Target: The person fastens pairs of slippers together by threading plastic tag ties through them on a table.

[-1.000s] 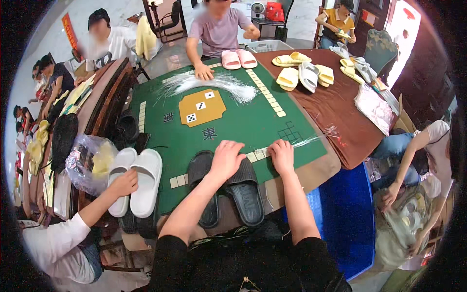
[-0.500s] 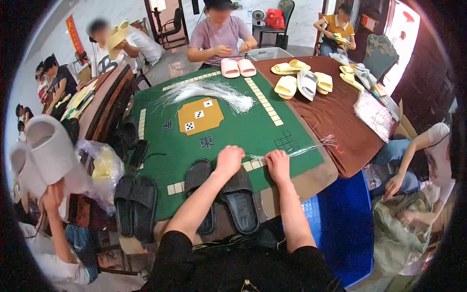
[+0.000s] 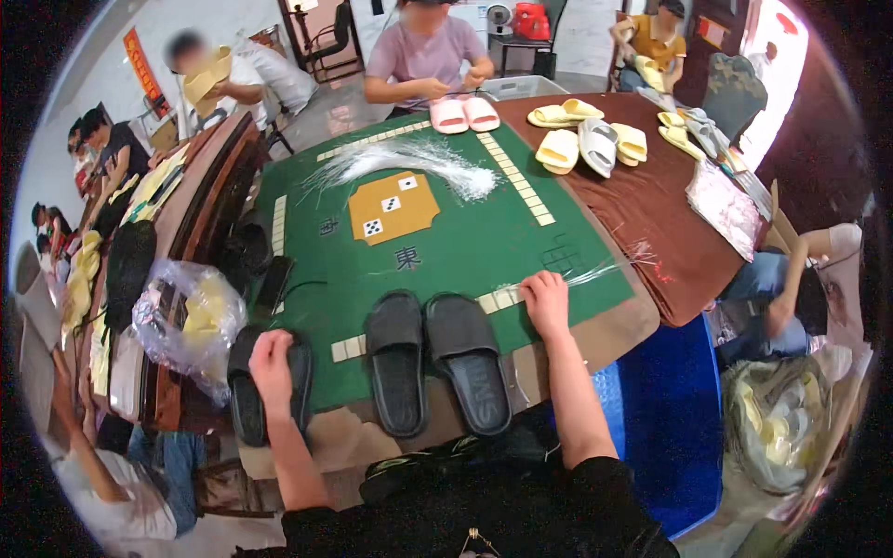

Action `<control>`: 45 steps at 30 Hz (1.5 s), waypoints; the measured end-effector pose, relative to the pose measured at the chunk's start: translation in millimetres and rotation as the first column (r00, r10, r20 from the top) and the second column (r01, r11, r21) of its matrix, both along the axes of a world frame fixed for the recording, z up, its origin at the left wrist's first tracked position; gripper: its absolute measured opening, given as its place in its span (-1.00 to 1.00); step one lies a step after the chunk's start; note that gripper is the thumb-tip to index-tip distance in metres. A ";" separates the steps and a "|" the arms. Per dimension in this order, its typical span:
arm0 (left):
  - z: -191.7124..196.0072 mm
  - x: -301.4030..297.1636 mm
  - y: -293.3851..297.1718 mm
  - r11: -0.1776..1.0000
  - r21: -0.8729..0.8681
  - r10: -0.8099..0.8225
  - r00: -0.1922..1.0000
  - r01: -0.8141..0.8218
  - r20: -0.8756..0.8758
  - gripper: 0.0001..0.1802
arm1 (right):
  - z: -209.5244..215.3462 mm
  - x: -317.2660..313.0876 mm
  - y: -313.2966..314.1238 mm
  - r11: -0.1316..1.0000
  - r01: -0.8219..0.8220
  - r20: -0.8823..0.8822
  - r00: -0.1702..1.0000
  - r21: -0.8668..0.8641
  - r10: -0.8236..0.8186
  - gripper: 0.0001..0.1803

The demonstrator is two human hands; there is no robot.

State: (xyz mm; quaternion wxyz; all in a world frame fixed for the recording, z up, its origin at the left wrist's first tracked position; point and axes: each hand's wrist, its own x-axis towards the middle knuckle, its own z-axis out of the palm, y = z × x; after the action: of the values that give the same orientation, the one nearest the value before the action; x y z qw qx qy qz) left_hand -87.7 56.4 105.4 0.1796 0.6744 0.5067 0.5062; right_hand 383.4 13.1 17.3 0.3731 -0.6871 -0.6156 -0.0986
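Observation:
Two black slide sandals, the left one [image 3: 394, 367] and the right one [image 3: 468, 367], lie side by side at the near edge of the green printed table cover [image 3: 326, 279]. My right hand [image 3: 545, 305] is just beyond them on the right. Its fingers are pinched at the near end of some thin clear plastic strands [image 3: 595, 270], which fan out to the right. Over another pair of black slides [image 3: 298, 377] at the left, my left hand [image 3: 271, 361] is closed with curled fingers. Whatever it may hold is hidden.
A bundle of white strands [image 3: 419, 163] lies mid-table. Pink slides [image 3: 465, 114] stand at the far edge; yellow and grey slides [image 3: 596, 147] rest on the brown cloth [image 3: 623, 209]. A blue bin [image 3: 665, 418] is below right. Several people sit around; a plastic bag [image 3: 191, 312] is at left.
My left hand has moved left, away from my right hand, to the left pair of slides. The middle slides are now uncovered. The whole view has shifted slightly.

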 end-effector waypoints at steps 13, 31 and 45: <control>32.0 -7.7 -98.4 0.956 -0.187 -0.279 0.899 0.227 -0.337 -0.87 | 76.0 -67.6 -22.2 0.935 -0.162 -0.193 0.954 0.317 0.230 -0.88; 40.5 67.9 -84.1 0.719 -0.216 -0.687 0.630 0.660 -0.361 -0.93 | 95.6 -167.8 -119.5 0.388 -0.893 -0.800 0.399 -0.228 0.448 -0.86; 14.1 81.5 -31.0 0.753 -0.236 -0.653 0.741 0.615 -0.154 -0.81 | 69.1 -174.4 -115.7 0.314 -0.941 -0.977 0.061 -0.124 -0.202 -0.65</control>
State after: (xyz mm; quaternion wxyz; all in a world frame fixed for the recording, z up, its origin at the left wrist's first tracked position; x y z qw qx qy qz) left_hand -6.2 25.4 119.5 0.3393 0.8419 0.3043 0.2891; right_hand 209.0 -102.5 86.4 0.2758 -0.4072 -0.3939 0.7765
